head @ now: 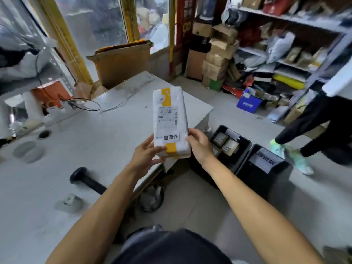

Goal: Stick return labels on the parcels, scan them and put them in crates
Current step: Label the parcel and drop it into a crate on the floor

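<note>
Both hands, left hand (145, 155) and right hand (199, 144), hold a labelled parcel (169, 121) seemingly above the table (57, 159) edge.

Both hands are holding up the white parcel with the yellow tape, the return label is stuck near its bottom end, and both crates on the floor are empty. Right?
Not quite. In the head view the nearer crate already holds small parcels. The rest stands: left hand and right hand hold the white parcel, with the return label near its bottom end.

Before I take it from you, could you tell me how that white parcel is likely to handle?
The white parcel probably stays fairly stiff: it stands upright, held only at its bottom by the left hand and right hand. Its glossy wrap may be slippery. It seems light.
</note>
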Motion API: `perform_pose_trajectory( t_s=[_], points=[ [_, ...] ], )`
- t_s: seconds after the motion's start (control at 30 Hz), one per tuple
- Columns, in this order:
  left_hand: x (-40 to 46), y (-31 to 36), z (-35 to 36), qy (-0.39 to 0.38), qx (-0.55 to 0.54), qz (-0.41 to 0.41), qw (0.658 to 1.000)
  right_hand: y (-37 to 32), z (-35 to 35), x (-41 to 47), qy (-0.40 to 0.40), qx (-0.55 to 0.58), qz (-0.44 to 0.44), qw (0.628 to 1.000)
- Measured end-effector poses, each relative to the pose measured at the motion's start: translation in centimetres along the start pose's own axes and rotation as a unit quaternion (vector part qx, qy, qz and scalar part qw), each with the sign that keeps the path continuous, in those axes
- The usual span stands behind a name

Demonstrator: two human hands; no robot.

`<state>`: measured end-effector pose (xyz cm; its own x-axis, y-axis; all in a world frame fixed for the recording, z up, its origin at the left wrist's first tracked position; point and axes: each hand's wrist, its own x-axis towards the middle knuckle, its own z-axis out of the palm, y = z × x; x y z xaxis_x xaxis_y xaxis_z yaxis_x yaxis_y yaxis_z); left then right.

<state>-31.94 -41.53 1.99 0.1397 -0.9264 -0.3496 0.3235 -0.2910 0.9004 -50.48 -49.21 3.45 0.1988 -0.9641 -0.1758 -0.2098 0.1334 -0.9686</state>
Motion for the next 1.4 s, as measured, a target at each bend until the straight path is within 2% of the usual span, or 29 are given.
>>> perform_pose_trajectory(
  t_s=[0.13,0.27,0.53,0.7,0.83,1.03,1.2,1.3,1.4],
  points=[
    [2.5,-2.4,6.1,-0.058,-0.025,-0.049,0.997,2.1,-6.7,-0.3,0.064,0.004,0.033,0.997],
    [5.1,-3.7,10.7,-0.118,-0.003,-0.079,0.99,3.8,-11.5,-0.6,0.124,0.012,0.063,0.99],
    [12.0,-4.9,18.0,-0.147,0.07,-0.099,0.982,8.6,-17.7,1.5,0.179,0.02,0.126,0.976],
    [18.7,-6.1,21.7,-0.175,0.099,-0.112,0.973,11.0,-20.6,7.3,0.172,0.008,0.17,0.97],
    [24.3,-6.8,23.4,-0.191,0.132,-0.14,0.963,12.7,-22.6,12.2,0.157,0.024,0.245,0.956],
    [31.7,-9.8,24.6,-0.206,0.197,-0.183,0.941,19.1,-24.0,17.8,0.134,0.062,0.342,0.928],
    [35.7,-15.1,25.3,-0.189,0.225,-0.249,0.923,25.5,-24.4,19.9,0.135,0.103,0.404,0.899],
    [38.5,-20.5,25.1,-0.14,0.227,-0.291,0.919,31.2,-24.5,22.3,0.139,0.139,0.441,0.876],
    [42.0,-27.5,24.0,-0.132,0.247,-0.308,0.909,38.3,-24.1,24.8,0.121,0.181,0.464,0.859]
  ],
)
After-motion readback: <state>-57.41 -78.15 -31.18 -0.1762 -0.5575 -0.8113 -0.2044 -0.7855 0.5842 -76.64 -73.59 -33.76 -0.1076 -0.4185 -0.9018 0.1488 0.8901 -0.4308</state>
